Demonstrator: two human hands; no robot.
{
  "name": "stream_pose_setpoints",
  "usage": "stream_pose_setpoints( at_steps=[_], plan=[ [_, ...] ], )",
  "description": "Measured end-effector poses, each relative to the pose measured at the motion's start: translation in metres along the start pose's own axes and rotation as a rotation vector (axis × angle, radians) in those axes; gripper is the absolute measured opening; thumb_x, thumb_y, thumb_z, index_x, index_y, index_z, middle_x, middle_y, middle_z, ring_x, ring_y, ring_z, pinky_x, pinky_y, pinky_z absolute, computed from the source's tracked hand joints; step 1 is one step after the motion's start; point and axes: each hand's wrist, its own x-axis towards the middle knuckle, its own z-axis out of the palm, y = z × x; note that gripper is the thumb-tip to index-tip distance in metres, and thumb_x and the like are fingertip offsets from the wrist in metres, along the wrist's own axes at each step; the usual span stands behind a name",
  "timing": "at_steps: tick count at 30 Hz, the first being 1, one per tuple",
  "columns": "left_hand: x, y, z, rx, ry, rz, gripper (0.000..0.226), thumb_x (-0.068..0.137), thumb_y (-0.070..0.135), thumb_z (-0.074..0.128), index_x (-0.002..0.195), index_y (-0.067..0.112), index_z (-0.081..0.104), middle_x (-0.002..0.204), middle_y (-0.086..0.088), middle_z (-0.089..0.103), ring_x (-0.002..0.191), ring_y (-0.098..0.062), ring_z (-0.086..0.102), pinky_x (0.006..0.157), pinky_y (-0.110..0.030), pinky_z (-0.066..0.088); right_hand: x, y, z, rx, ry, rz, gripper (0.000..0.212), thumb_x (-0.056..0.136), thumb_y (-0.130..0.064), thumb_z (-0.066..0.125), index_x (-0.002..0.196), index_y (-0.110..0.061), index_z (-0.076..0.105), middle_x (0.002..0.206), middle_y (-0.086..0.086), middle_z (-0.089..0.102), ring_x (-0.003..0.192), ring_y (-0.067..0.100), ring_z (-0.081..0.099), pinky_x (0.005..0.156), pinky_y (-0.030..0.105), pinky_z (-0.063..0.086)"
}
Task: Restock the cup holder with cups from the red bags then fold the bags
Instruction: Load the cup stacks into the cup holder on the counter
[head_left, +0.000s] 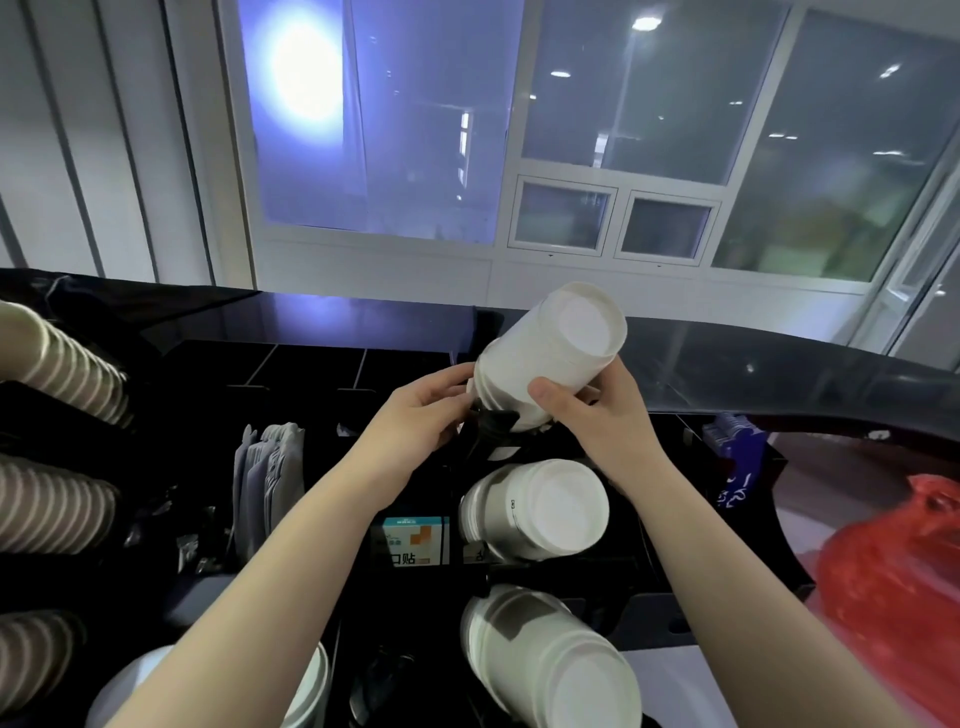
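A stack of white paper cups (556, 358) stands bottom-up and tilted over the far slot of the black cup holder (649, 613). My right hand (597, 415) grips the stack's lower side, thumb across the front. My left hand (431, 410) holds the stack's rim end with its fingertips. Two more white cup stacks (540, 512) (550, 660) sit bottom-up in the holder's nearer slots. A red plastic bag (898, 582) lies crumpled at the right.
Brown-striped cup stacks (57, 358) lie on their sides at the left. Grey folded sleeves (270, 478) stand in a middle compartment, with a small printed box (410, 540) in front. A blue packet (737, 462) leans at the holder's right. Windows rise behind the dark counter (753, 358).
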Motion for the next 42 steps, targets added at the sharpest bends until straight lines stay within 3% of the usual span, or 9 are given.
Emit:
stream_pose_setpoints(
  at_steps=[6,10,14,17,20,24,31,36,42],
  plan=[
    [0.0,0.006,0.002,-0.016,0.019,0.002,0.027,0.1,0.026,0.046,0.113,0.042,0.064,0.113,0.01,0.07,0.103,-0.005,0.063,0.091,-0.026,0.045,-0.003,-0.021,-0.007,-0.151,0.008,-0.083,0.057,0.056,-0.049,0.081,0.105,-0.047,0.051,0.103,-0.03,0.063,0.099,-0.004,0.061,0.079,0.017,0.052],
    [-0.001,0.015,0.008,0.154,0.166,0.158,0.034,0.096,0.009,0.049,0.103,0.037,0.068,0.116,0.017,0.066,0.114,0.007,0.053,0.101,-0.017,0.037,-0.009,-0.034,-0.013,0.0,0.139,-0.121,0.054,0.06,-0.035,0.081,0.106,-0.035,0.054,0.104,-0.018,0.067,0.1,0.001,0.063,0.079,0.022,0.054],
    [-0.005,0.023,0.014,0.421,0.282,0.365,0.037,0.09,0.003,0.052,0.105,0.033,0.067,0.114,0.014,0.057,0.099,0.015,0.052,0.081,0.001,0.035,-0.02,-0.045,-0.025,0.132,0.308,-0.183,0.05,0.067,-0.034,0.076,0.111,-0.028,0.055,0.103,-0.02,0.068,0.1,0.0,0.064,0.078,0.02,0.055],
    [-0.01,0.024,0.02,0.564,0.271,0.449,0.029,0.091,0.015,0.053,0.106,0.035,0.068,0.106,0.017,0.052,0.089,0.002,0.055,0.076,-0.004,0.039,-0.029,-0.047,-0.029,0.168,0.368,-0.152,0.059,0.067,-0.04,0.074,0.119,-0.022,0.054,0.112,-0.012,0.067,0.108,0.008,0.063,0.09,0.042,0.055],
    [-0.01,0.022,0.026,0.745,0.085,0.532,0.032,0.096,0.021,0.049,0.125,0.021,0.063,0.132,0.012,0.051,0.116,-0.002,0.049,0.099,-0.015,0.033,-0.036,-0.046,-0.029,0.167,0.4,-0.108,0.067,0.066,-0.041,0.074,0.124,-0.017,0.052,0.116,-0.007,0.066,0.111,0.013,0.062,0.091,0.053,0.052],
    [-0.011,0.014,0.028,0.935,-0.081,0.525,0.035,0.097,0.024,0.049,0.129,0.012,0.059,0.145,-0.007,0.045,0.136,-0.021,0.038,0.114,-0.037,0.027,-0.046,-0.044,-0.027,0.167,0.41,-0.058,0.069,0.064,-0.042,0.075,0.124,-0.015,0.052,0.117,-0.005,0.066,0.111,0.013,0.063,0.093,0.051,0.052],
    [-0.028,0.011,0.038,1.06,-0.017,0.396,0.085,0.077,0.074,0.027,0.148,0.026,0.031,0.16,0.009,0.011,0.148,-0.018,-0.006,0.115,-0.051,-0.007,-0.067,-0.043,-0.023,0.13,0.459,0.003,0.073,0.063,-0.046,0.077,0.125,-0.018,0.052,0.123,0.001,0.063,0.114,0.016,0.061,0.094,0.05,0.051],
    [-0.042,0.007,0.046,1.126,0.027,0.456,0.079,0.082,0.053,0.059,0.149,0.026,0.027,0.161,0.006,0.008,0.147,-0.02,-0.008,0.114,-0.056,-0.004,-0.089,-0.041,-0.024,0.12,0.52,-0.004,0.064,0.065,-0.045,0.076,0.121,-0.021,0.056,0.118,-0.001,0.067,0.112,0.016,0.063,0.095,0.051,0.051],
    [-0.091,0.004,0.046,0.811,0.056,0.536,0.07,0.087,0.046,0.052,0.149,0.027,0.027,0.158,0.009,0.019,0.144,-0.004,0.001,0.117,-0.039,0.0,-0.118,-0.053,-0.026,0.165,0.542,-0.04,0.054,0.067,-0.04,0.074,0.117,-0.027,0.055,0.114,-0.008,0.067,0.111,0.012,0.063,0.097,0.05,0.05]
  ],
)
